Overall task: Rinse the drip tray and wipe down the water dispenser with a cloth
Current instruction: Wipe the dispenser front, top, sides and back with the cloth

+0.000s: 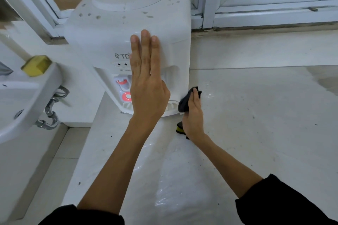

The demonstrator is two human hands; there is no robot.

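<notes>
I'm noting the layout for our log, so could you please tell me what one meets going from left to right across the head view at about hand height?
Sink → red tap → left hand → cloth → right hand → bare floor.

White ledge (256, 133) bears the water dispenser (109, 29) and a sponge (179, 127)

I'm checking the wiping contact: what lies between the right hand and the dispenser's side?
In the head view, a dark cloth lies bunched between the right hand and the lower right side of the water dispenser.
</notes>
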